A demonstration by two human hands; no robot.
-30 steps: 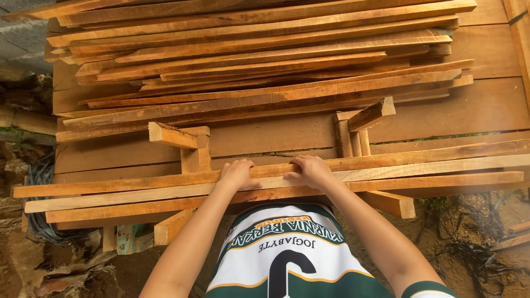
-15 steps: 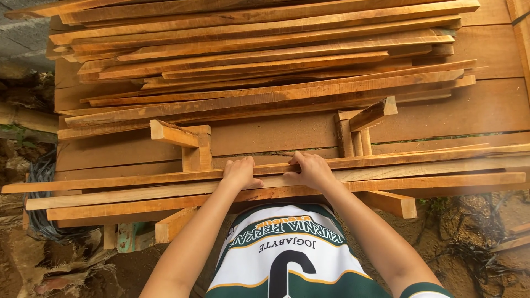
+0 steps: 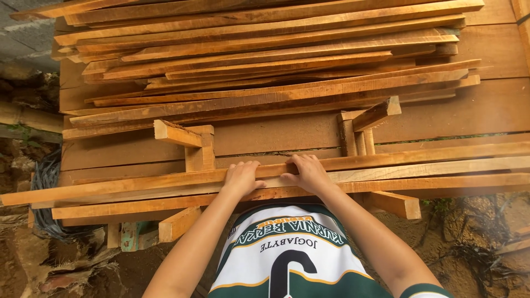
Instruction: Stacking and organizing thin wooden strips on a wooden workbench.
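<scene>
Both hands, left hand (image 3: 241, 177) and right hand (image 3: 309, 172), press flat, unclenched, on the top slat (image 3: 138, 185), apparently without wrapping it. Since a second ago that slat has slid leftward across the wooden supports (image 3: 190, 144), overhanging further below the big lumber stack (image 3: 265, 60).

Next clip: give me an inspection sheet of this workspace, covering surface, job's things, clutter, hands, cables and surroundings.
Surface: wide plank bench, reddish brown, mostly covered.
Job's things: three long slats lie across two wooden brackets, left bracket and right bracket; the far slat sticks out furthest to the left.
Clutter: big slat pile at the back of the bench.
Hands: left hand and right hand both lie palm down on the slats, fingers over the far one.
Cables: dark bundle of wire or strapping at the bench's left end; kind unclear.
Surroundings: bare earth with roots below; grey wall upper left.
</scene>
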